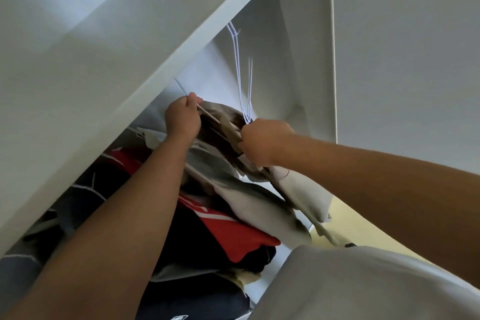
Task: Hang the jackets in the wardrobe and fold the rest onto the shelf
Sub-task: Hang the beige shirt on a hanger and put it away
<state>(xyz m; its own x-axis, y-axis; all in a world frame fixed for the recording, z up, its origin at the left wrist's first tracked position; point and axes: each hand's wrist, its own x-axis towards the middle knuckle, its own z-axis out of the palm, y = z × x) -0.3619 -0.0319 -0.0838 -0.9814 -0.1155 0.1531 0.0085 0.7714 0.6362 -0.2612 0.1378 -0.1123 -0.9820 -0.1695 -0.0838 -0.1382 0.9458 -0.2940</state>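
Below the white hangers (242, 80), left hand (183, 118) and right hand (262, 143) each clutch the limp jacket (249, 189); probably best held by its stiff wooden hanger (228, 126)

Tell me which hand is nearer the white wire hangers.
Right. The right hand grips the beige garment just under the white wire hangers' lower ends; the left hand holds the same garment farther off to the left.

left grip (181, 122), right grip (262, 143) — clutch garment (226, 114)
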